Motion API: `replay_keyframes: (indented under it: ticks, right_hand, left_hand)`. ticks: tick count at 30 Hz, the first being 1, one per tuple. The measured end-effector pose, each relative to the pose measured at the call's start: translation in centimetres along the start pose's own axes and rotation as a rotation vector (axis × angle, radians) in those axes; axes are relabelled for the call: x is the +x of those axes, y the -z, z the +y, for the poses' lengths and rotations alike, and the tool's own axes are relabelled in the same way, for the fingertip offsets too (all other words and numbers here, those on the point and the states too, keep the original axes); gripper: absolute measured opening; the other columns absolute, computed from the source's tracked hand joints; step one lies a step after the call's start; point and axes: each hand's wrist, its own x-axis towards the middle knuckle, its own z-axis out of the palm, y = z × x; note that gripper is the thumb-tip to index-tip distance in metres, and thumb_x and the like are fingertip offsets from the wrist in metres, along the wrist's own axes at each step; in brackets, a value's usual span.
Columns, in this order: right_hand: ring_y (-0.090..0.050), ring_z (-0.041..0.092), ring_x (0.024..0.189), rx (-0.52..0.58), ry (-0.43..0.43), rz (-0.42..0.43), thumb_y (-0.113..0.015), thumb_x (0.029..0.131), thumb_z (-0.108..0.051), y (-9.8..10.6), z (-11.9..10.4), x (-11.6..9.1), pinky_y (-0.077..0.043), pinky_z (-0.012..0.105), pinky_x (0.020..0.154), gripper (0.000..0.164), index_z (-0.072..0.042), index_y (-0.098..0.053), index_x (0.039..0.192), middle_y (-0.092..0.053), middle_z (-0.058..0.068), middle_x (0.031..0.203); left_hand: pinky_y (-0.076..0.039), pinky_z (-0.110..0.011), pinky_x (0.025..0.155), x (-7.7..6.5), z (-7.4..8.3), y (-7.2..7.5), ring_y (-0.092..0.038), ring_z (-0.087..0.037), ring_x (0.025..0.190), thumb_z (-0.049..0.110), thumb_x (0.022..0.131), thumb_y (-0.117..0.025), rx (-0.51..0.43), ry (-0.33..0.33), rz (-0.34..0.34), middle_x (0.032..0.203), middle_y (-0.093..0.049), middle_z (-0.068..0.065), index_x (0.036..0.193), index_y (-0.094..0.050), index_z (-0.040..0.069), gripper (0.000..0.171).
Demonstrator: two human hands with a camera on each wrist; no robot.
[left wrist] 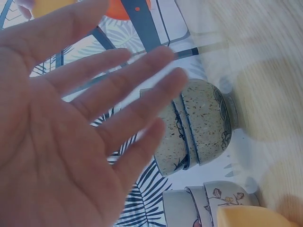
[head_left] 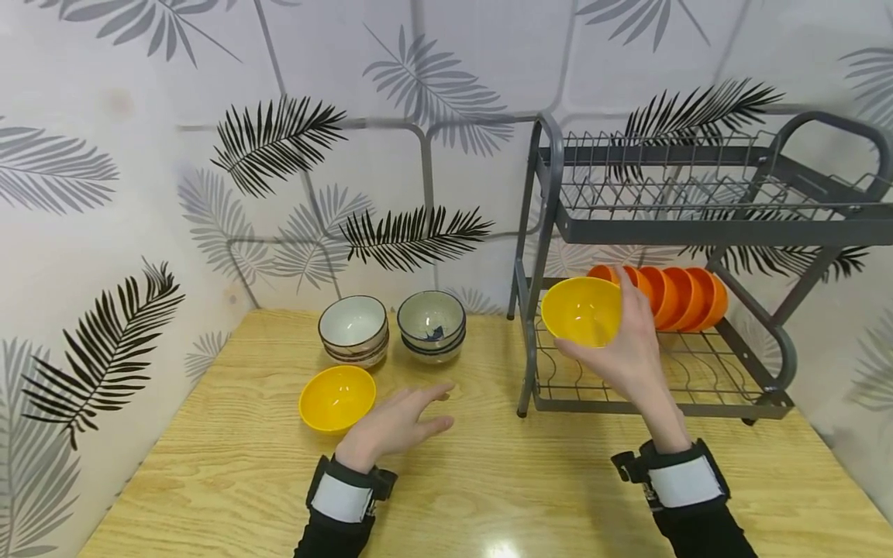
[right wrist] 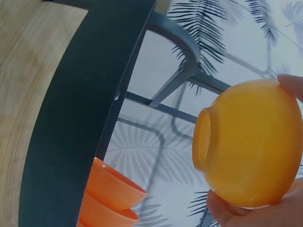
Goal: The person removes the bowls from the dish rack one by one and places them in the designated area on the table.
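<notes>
My right hand (head_left: 631, 349) grips a yellow bowl (head_left: 580, 311) by its sides, thumb and fingers at opposite edges, at the left front of the rack's lower shelf. In the right wrist view the foot and outer wall of this yellow bowl (right wrist: 251, 142) show. Several orange bowls (head_left: 687, 298) stand in a row behind it on the lower shelf. My left hand (head_left: 394, 422) hovers over the table with spread fingers and holds nothing. Just left of it sits another yellow bowl (head_left: 338, 399), its right edge close to the hand.
A stack of white patterned bowls (head_left: 354, 329) and a stack of speckled bowls (head_left: 432, 325) stand near the wall. A grey two-tier dish rack (head_left: 725, 231) occupies the right side of the wooden table (head_left: 230, 465); its upper wire basket overhangs the lower shelf.
</notes>
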Motion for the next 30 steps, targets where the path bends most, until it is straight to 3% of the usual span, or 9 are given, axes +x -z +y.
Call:
replay_keyframes:
  ticks: [6, 10, 19, 26, 30]
  right_hand:
    - [-0.042, 0.046, 0.129, 0.073, -0.029, -0.075, -0.087, 0.074, -0.032, 0.6, -0.4, -1.9, -0.046, 0.070, 0.099, 0.120, -0.026, -0.006, 0.163, -0.031, 0.025, 0.156]
    - [-0.044, 0.043, 0.130, 0.137, -0.003, -0.122, -0.087, 0.075, -0.026, 0.6, -0.7, -3.1, -0.048, 0.066, 0.100, 0.119, -0.025, -0.007, 0.163, -0.031, 0.022, 0.159]
    - [-0.051, 0.039, 0.124, 0.246, 0.107, -0.233, -0.089, 0.073, -0.019, 0.1, -1.1, -4.9, -0.054, 0.055, 0.095, 0.120, -0.031, -0.010, 0.162, -0.041, 0.021, 0.151]
    - [-0.054, 0.039, 0.123, 0.337, 0.205, -0.342, -0.089, 0.071, -0.014, -0.8, -0.7, -5.3, -0.056, 0.029, 0.090, 0.123, -0.033, -0.009, 0.162, -0.039, 0.022, 0.153]
    - [-0.054, 0.039, 0.121, 0.397, 0.233, -0.381, -0.088, 0.072, -0.013, -1.4, -0.7, -5.4, -0.055, 0.021, 0.089, 0.121, -0.029, -0.010, 0.162, -0.038, 0.023, 0.152]
  left_hand:
    - [-0.038, -0.056, 0.118, 0.0, 0.5, 0.1, -0.049, -0.039, 0.140, 0.026, 0.102, -0.060, 0.012, -0.106, 0.107, 0.148, -0.057, -0.010, 0.150, -0.047, 0.012, 0.051]
    - [-0.032, -0.059, 0.121, 0.0, 1.2, 0.3, -0.040, -0.042, 0.146, 0.025, 0.102, -0.059, 0.020, -0.160, 0.164, 0.152, -0.053, -0.009, 0.150, -0.046, 0.012, 0.052]
    - [-0.028, -0.044, 0.126, -0.5, 3.1, 0.9, -0.047, -0.026, 0.144, 0.026, 0.100, -0.063, 0.101, -0.365, 0.350, 0.156, -0.048, -0.006, 0.152, -0.043, 0.010, 0.058]
    - [-0.026, -0.041, 0.127, -1.0, 4.8, 0.9, -0.038, -0.020, 0.150, 0.032, 0.097, -0.067, 0.151, -0.499, 0.425, 0.163, -0.036, -0.004, 0.157, -0.035, 0.015, 0.070]
    - [-0.031, -0.045, 0.125, -1.0, 5.4, 0.9, -0.040, -0.023, 0.149, 0.036, 0.093, -0.071, 0.188, -0.592, 0.471, 0.161, -0.041, -0.008, 0.155, -0.039, 0.013, 0.073]
